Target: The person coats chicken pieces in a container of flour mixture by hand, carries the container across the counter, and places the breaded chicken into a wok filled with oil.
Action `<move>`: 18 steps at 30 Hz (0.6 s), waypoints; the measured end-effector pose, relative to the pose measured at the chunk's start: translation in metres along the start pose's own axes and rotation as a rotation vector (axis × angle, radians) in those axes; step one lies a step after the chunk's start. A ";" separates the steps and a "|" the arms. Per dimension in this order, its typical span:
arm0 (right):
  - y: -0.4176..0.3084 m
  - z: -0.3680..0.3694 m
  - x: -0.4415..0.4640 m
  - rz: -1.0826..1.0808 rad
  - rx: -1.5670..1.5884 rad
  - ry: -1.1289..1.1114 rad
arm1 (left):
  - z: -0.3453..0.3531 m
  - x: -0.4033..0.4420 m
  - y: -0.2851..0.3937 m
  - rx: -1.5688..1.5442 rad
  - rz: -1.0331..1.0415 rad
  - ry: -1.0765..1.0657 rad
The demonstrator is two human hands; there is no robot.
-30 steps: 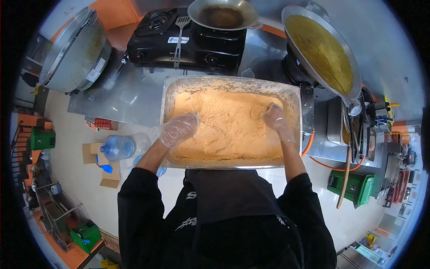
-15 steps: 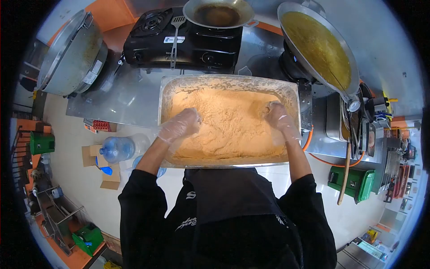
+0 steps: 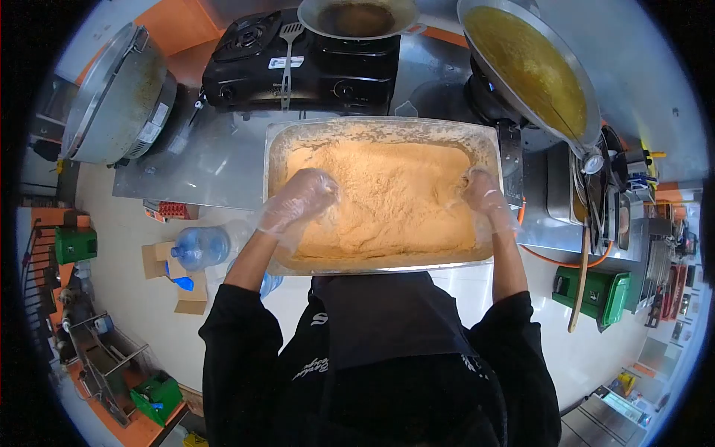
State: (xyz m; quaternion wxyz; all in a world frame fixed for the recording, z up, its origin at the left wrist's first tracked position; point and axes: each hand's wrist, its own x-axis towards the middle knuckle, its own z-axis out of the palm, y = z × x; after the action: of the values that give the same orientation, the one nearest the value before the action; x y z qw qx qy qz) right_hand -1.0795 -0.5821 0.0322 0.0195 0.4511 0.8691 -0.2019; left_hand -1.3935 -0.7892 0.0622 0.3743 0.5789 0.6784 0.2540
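A rectangular metal tray [image 3: 383, 128] holds a broad layer of orange-tinted powder, like breading flour [image 3: 391, 197], with a lumpy, uneven surface. Clear plastic gloves cover both my hands. My left hand [image 3: 304, 197] is over the tray's left part, its fingers curled down at the powder; what they hold, if anything, is hidden. At the right end, close to the side wall, my right hand [image 3: 484, 192] has its fingers bent inward against the powder. Whatever lies within that grip cannot be made out.
Behind the tray stands a black gas stove [image 3: 302, 71] with a slotted spatula [image 3: 287, 63] and a pan [image 3: 359, 18]. A large wok of yellow oil [image 3: 529, 71] is at right, a big metal pot [image 3: 119, 97] at left. Below are a water bottle [image 3: 201, 248] and green bin [image 3: 592, 294].
My right hand has shifted right, toward the tray's side wall. My left hand has turned slightly, its back now more toward me. The whole view has shifted a little.
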 end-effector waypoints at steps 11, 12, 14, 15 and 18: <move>0.012 0.032 0.006 -0.032 0.054 0.113 | 0.051 -0.001 -0.077 0.253 0.297 -0.095; 0.007 0.025 0.003 -0.015 0.046 0.084 | 0.054 -0.007 -0.078 0.288 0.220 -0.112; 0.006 0.024 0.000 -0.011 0.039 0.064 | 0.054 -0.020 -0.065 0.354 0.062 -0.150; 0.016 0.031 0.002 -0.023 0.039 0.074 | 0.054 -0.023 -0.059 0.416 -0.009 -0.182; 0.014 0.027 0.000 0.027 0.034 0.070 | 0.053 -0.032 -0.047 0.551 -0.208 -0.239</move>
State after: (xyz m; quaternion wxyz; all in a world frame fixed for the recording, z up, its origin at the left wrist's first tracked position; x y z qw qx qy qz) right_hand -1.0722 -0.5847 0.0027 -0.0160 0.4697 0.8596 -0.2005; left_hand -1.3772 -0.8347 0.0011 0.3045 0.6117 0.7285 -0.0488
